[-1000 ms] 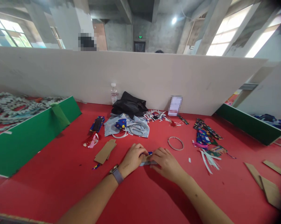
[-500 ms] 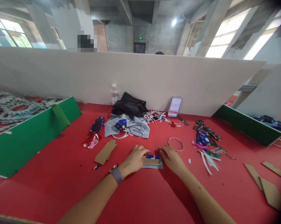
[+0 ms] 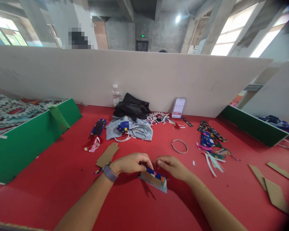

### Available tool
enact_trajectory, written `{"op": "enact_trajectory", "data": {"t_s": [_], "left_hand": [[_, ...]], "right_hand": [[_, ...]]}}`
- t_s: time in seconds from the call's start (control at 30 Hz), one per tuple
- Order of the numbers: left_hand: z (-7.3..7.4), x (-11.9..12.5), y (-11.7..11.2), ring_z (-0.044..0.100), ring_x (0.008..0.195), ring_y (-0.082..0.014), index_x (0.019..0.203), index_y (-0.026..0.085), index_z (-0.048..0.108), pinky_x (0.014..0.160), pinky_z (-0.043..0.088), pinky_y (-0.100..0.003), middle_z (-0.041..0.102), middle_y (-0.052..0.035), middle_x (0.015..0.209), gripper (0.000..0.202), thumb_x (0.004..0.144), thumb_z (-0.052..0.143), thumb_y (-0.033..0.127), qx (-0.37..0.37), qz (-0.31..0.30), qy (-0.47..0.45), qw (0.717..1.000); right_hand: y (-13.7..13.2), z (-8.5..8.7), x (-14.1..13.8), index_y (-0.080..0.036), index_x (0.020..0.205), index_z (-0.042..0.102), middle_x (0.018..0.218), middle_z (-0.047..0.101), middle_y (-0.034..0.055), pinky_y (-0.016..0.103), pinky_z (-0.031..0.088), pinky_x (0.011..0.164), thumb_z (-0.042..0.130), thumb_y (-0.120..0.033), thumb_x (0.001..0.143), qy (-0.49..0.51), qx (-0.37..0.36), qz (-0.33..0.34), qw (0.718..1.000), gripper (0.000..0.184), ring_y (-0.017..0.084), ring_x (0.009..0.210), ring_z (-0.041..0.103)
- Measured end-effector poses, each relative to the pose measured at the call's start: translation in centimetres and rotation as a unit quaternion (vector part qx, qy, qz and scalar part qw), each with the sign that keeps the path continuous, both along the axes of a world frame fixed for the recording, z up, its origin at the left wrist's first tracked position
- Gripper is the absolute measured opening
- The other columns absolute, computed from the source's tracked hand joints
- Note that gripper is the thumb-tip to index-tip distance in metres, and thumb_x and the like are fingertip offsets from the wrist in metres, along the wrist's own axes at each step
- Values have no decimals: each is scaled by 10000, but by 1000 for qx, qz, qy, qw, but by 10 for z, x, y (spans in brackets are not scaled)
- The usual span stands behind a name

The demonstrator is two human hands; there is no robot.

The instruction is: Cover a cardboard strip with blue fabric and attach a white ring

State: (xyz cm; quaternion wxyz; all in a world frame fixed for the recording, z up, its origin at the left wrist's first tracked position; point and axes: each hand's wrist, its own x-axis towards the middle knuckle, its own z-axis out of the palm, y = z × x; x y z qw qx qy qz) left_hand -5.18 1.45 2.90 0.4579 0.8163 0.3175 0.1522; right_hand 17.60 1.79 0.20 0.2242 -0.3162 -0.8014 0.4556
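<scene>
1. A red table (image 3: 50, 179) runs up to a long white board (image 3: 146, 80) at its far edge.
2. A green divider (image 3: 26, 141) stands on the left, with a grey cloth (image 3: 128, 130) and scissors (image 3: 139, 131) mid-table.
3. The left hand (image 3: 128, 163) pinches the fabric-covered card (image 3: 154, 180), lifted just above the table.
4. The right hand (image 3: 172, 166) has curled fingers touching the card's far edge.
5. A thin ring (image 3: 179, 146) lies near, beyond the right hand.

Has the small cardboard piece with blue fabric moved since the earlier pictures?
Yes. The cardboard piece was flat on the red table; now both hands lift it, tilted, farther from the ring, nearer the camera.
</scene>
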Motion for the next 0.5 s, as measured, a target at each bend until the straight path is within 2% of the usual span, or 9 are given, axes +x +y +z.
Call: {"op": "enact_trajectory", "data": {"t_s": [0.1, 0.2, 0.3, 0.4, 0.5], "left_hand": [[0, 1, 1, 560, 870, -143, 907, 180, 664, 780, 421, -231, 600, -17, 909, 279, 711, 500, 68, -7, 31, -23, 999], [0, -1, 3, 568, 857, -150, 904, 164, 645, 773, 432, -247, 617, -23, 898, 252, 711, 512, 75, -71, 49, -69, 994], [-3, -6, 7, 573, 860, -159, 927, 151, 623, 789, 437, -267, 634, -34, 900, 211, 727, 562, 130, -152, 99, -145, 973], [-8, -14, 13, 565, 920, -168, 944, 157, 620, 839, 419, -277, 637, -38, 959, 246, 700, 607, 138, -165, 194, -215, 943], [-12, -17, 16, 564, 951, -177, 959, 169, 627, 862, 412, -290, 642, -35, 988, 282, 681, 608, 123, -175, 233, -229, 929]], "right_hand": [[-3, 0, 0, -148, 950, 642, 819, 635, 27, 236, 438, 646, 396, -407, 904, -12, -65, 16, 998, 360, 135, 719, 561], [-5, 2, 1, -151, 951, 637, 812, 638, 17, 217, 420, 600, 517, -367, 839, -38, -50, 22, 998, 272, 126, 687, 551], [-11, 9, 1, -167, 926, 640, 851, 644, 17, 223, 420, 640, 626, -353, 759, -73, 24, 36, 996, 250, 134, 724, 558], [-18, 14, -4, -198, 844, 650, 854, 645, 15, 241, 405, 689, 710, -371, 681, -137, 128, 45, 981, 245, 152, 776, 556], [-17, 10, -5, -205, 739, 639, 747, 639, 1, 233, 382, 642, 640, -309, 764, -186, 192, 26, 963, 108, 132, 694, 551]]}}
